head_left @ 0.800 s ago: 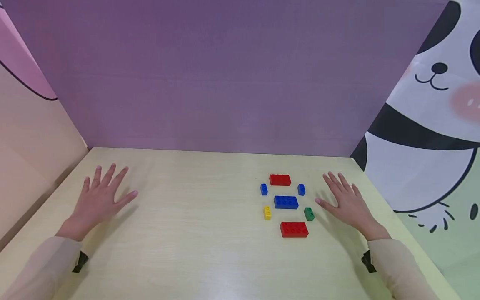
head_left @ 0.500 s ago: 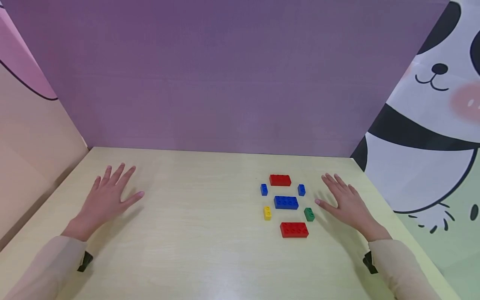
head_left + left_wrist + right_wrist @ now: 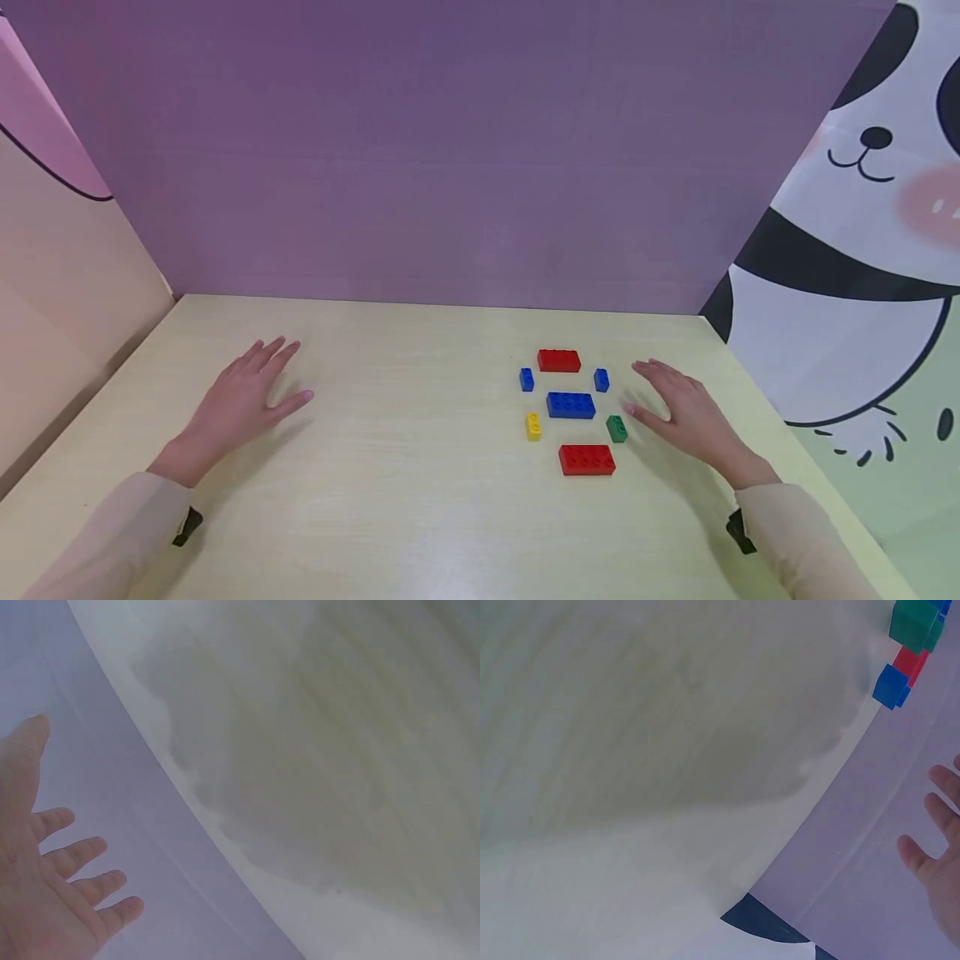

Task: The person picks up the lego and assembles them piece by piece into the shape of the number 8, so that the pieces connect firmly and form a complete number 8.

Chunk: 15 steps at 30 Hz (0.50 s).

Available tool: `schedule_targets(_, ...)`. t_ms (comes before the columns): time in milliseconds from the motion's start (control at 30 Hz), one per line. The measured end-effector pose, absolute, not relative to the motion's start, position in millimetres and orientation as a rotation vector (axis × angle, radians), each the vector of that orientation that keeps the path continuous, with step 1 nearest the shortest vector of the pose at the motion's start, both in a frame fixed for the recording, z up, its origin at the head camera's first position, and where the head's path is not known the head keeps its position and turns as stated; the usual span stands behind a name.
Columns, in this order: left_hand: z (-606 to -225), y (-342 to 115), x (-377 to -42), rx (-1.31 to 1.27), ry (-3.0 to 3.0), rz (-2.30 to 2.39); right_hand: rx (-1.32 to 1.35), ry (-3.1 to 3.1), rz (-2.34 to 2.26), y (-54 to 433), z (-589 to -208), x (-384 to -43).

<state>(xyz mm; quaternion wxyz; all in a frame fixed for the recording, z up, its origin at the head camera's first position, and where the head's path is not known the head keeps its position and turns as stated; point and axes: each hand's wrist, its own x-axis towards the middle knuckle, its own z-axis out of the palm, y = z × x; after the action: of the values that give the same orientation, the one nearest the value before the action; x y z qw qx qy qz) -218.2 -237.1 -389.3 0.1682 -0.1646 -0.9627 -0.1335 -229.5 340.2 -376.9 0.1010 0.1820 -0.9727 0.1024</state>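
Note:
My left hand [image 3: 240,408] hovers over the table's left side, thumb spread away from its fingers, holding nothing; the left wrist view shows its palm [image 3: 37,900]. To the right of the bricks hangs my right hand [image 3: 690,412], also with nothing in it, its thumb tip close to the small green brick [image 3: 617,429]. Near it lie a long blue brick [image 3: 571,406], a small yellow brick [image 3: 533,427] and a red brick [image 3: 587,460] at the front. Farther back are another red brick [image 3: 558,361] and two small blue bricks, one left [image 3: 527,380] and one right [image 3: 602,380].
The pale wooden table [image 3: 390,500] ends at a purple backdrop [image 3: 450,167] behind. A panda-printed panel [image 3: 855,350] stands along the right side, a light pink panel [image 3: 67,333] along the left.
My left hand has moved to the right, toward the middle of the table. The right hand's fingers have dipped and drawn closer together, tips slightly further left. The bricks lie as before.

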Motion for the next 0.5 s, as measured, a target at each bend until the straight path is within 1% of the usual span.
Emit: schedule_targets(500, -397.2, -199.6, -215.8, -0.628, -2.730, -0.467, 0.710, -2.827, 0.405, 329.6, -383.0, -222.7)
